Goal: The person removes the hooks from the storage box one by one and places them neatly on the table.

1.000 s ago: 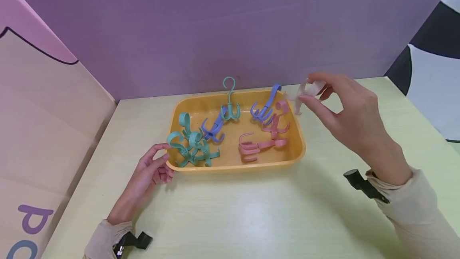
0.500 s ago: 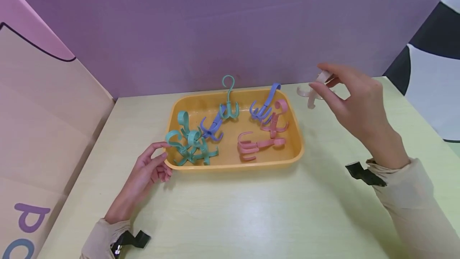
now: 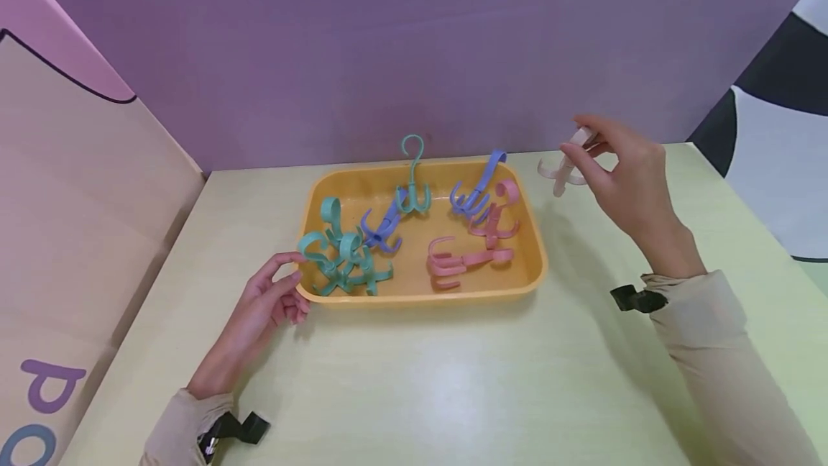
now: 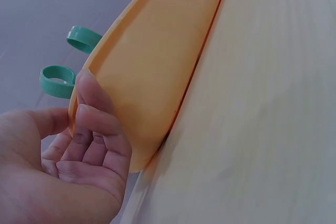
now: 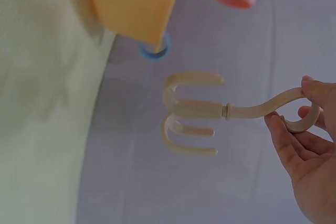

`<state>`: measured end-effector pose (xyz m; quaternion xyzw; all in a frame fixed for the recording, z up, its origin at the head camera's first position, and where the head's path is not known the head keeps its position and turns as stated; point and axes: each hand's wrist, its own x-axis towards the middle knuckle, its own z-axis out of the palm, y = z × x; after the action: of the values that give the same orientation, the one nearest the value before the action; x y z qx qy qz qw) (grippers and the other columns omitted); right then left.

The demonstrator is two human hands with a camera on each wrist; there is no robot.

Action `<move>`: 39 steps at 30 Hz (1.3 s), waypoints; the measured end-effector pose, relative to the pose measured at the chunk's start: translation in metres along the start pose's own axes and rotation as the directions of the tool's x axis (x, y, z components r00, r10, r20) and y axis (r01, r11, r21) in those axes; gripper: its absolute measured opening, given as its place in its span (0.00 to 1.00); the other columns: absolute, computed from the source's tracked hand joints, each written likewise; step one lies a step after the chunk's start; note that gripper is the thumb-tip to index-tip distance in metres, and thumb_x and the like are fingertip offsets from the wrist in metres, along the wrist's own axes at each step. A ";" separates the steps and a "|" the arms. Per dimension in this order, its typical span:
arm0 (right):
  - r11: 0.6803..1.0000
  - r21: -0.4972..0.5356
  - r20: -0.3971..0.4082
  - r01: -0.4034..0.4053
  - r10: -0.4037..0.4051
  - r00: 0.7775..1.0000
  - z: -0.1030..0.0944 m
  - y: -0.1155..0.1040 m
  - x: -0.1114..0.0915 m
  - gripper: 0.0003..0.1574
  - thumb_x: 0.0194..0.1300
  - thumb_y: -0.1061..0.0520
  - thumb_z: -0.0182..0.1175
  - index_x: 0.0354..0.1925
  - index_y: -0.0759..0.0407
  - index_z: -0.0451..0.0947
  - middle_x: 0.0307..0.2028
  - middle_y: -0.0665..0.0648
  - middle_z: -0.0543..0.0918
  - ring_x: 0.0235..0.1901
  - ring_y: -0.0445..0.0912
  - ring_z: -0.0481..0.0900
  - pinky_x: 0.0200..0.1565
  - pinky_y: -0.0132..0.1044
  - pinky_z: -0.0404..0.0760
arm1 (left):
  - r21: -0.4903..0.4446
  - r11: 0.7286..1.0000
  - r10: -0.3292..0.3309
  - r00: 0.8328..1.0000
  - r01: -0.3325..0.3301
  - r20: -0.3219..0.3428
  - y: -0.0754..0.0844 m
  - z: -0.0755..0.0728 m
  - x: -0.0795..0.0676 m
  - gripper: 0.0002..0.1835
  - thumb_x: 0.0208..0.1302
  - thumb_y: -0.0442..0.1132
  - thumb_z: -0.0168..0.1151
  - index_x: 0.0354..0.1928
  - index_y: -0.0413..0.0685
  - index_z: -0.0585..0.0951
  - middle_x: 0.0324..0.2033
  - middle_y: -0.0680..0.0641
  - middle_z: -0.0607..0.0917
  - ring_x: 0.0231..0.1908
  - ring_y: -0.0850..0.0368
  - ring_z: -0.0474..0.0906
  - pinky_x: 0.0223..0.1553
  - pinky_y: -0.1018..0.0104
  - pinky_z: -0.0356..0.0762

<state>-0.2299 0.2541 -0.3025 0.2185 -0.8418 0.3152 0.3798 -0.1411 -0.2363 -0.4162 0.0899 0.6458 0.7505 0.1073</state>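
My right hand (image 3: pixel 637 178) pinches the curved top of a whitish multi-prong hook (image 5: pixel 197 109), holding it in the air right of the yellow tray (image 3: pixel 420 300). In the right wrist view its prongs point away from my fingers. My left hand (image 3: pixel 261 304) grips the tray's front left corner, thumb and fingers at the rim in the left wrist view. Inside the tray, several green hooks (image 3: pixel 336 272) lie bunched at the left. A green hook (image 3: pixel 412 189) leans at the back, near a blue hook (image 3: pixel 384 231). Another blue hook (image 3: pixel 475 196) and two pink hooks (image 3: pixel 462 262) lie at the right.
The tray stands on a pale wooden table (image 3: pixel 414 380). A purple wall (image 3: pixel 388 56) rises right behind it. A printed panel (image 3: pixel 77 221) borders the left side, and a black and white panel (image 3: pixel 776 135) stands at the right.
My right hand has moved the whitish hook rightward, away from the tray's right rim, and then held it nearly still. My left hand has stayed at the tray's corner.
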 end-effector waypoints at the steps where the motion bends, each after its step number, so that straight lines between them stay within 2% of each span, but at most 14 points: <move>1: 1.000 -0.003 0.003 -0.014 0.014 1.000 0.002 0.004 0.000 0.26 0.57 0.67 0.72 0.55 0.67 0.80 0.38 0.61 0.85 0.37 0.34 0.77 0.46 0.16 0.71 | -0.004 1.000 0.000 1.000 0.000 0.001 0.000 0.000 0.000 0.16 0.78 0.39 0.50 0.62 0.41 0.66 0.21 0.49 0.86 0.21 0.58 0.81 0.23 0.71 0.76; 4: 0.998 -0.021 0.029 -0.054 0.055 0.998 0.008 0.015 -0.002 0.26 0.61 0.63 0.70 0.57 0.66 0.79 0.39 0.60 0.85 0.38 0.31 0.75 0.45 0.16 0.71 | -0.020 1.000 -0.003 1.000 0.003 0.009 0.000 0.001 0.000 0.16 0.78 0.39 0.50 0.62 0.42 0.67 0.21 0.50 0.86 0.21 0.58 0.81 0.24 0.71 0.76; 8: 0.994 -0.062 0.075 -0.095 0.099 0.992 0.014 0.025 -0.006 0.25 0.65 0.60 0.68 0.58 0.65 0.78 0.38 0.61 0.84 0.38 0.43 0.78 0.42 0.16 0.69 | -0.025 1.000 -0.006 1.000 0.006 0.004 0.000 0.000 0.001 0.18 0.78 0.40 0.50 0.63 0.41 0.66 0.21 0.50 0.85 0.20 0.58 0.80 0.23 0.71 0.76; 11: 0.988 -0.100 0.083 -0.117 0.126 0.989 0.016 0.032 -0.007 0.23 0.67 0.58 0.66 0.58 0.64 0.78 0.36 0.62 0.84 0.37 0.49 0.77 0.38 0.21 0.68 | -0.021 1.000 -0.002 1.000 0.002 -0.007 0.001 0.000 0.001 0.20 0.78 0.40 0.51 0.64 0.38 0.63 0.21 0.50 0.85 0.19 0.57 0.79 0.23 0.71 0.75; 14: 0.984 -0.116 0.085 -0.138 0.149 0.985 0.020 0.044 -0.007 0.22 0.68 0.56 0.65 0.57 0.65 0.79 0.36 0.65 0.84 0.36 0.52 0.74 0.37 0.31 0.65 | -0.027 1.000 0.001 1.000 -0.001 -0.020 0.001 -0.001 0.001 0.20 0.78 0.40 0.51 0.64 0.38 0.63 0.21 0.50 0.85 0.20 0.58 0.80 0.23 0.71 0.76; 17: 0.980 -0.117 0.099 -0.162 0.174 0.980 0.024 0.053 -0.007 0.21 0.69 0.56 0.64 0.56 0.65 0.79 0.37 0.65 0.84 0.38 0.55 0.72 0.37 0.36 0.64 | -0.035 0.999 0.007 1.000 -0.008 -0.020 0.000 -0.003 0.002 0.20 0.78 0.40 0.50 0.64 0.38 0.64 0.21 0.50 0.86 0.20 0.59 0.81 0.22 0.71 0.76; 23: 0.974 -0.116 0.105 -0.193 0.205 0.973 0.023 0.065 -0.012 0.21 0.70 0.55 0.63 0.57 0.64 0.78 0.37 0.65 0.83 0.40 0.57 0.75 0.41 0.34 0.67 | -0.016 1.000 0.006 1.000 -0.007 -0.017 -0.002 -0.002 0.006 0.20 0.78 0.40 0.50 0.65 0.39 0.64 0.21 0.50 0.85 0.20 0.59 0.81 0.23 0.71 0.76; 28: 0.971 -0.112 0.120 -0.210 0.222 0.968 0.025 0.073 -0.017 0.22 0.71 0.55 0.62 0.59 0.65 0.78 0.38 0.66 0.82 0.40 0.59 0.76 0.44 0.42 0.69 | 0.001 1.000 -0.007 1.000 0.007 -0.024 -0.002 -0.001 0.006 0.21 0.78 0.41 0.51 0.65 0.38 0.63 0.21 0.50 0.85 0.20 0.59 0.80 0.23 0.71 0.76; 30: 0.971 -0.103 0.129 -0.217 0.230 0.965 0.026 0.075 -0.019 0.22 0.72 0.54 0.61 0.59 0.65 0.77 0.38 0.66 0.82 0.39 0.59 0.76 0.43 0.42 0.69 | 0.008 1.000 -0.010 1.000 0.010 -0.029 -0.002 -0.001 0.005 0.21 0.78 0.41 0.51 0.65 0.38 0.63 0.21 0.50 0.85 0.20 0.59 0.80 0.23 0.71 0.76; 37: 0.960 -0.133 0.155 -0.246 0.265 0.952 0.023 0.072 -0.020 0.24 0.73 0.51 0.59 0.62 0.63 0.75 0.39 0.66 0.82 0.42 0.58 0.78 0.40 0.27 0.69 | 0.002 1.000 -0.020 1.000 0.020 -0.020 0.000 0.000 0.002 0.19 0.78 0.42 0.51 0.64 0.43 0.65 0.21 0.50 0.85 0.21 0.59 0.80 0.24 0.70 0.77; 39: 0.956 -0.144 0.158 -0.254 0.275 0.948 0.023 0.070 -0.019 0.25 0.74 0.51 0.58 0.62 0.63 0.75 0.40 0.66 0.82 0.43 0.59 0.78 0.40 0.26 0.69 | 0.005 1.000 -0.019 1.000 0.019 -0.022 0.001 0.000 0.002 0.19 0.78 0.42 0.51 0.64 0.42 0.65 0.21 0.50 0.85 0.21 0.59 0.81 0.24 0.70 0.78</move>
<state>-0.2726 0.2904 -0.3542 0.1069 -0.9115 0.2906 0.2707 -0.1432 -0.2361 -0.4155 0.0760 0.6496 0.7488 0.1070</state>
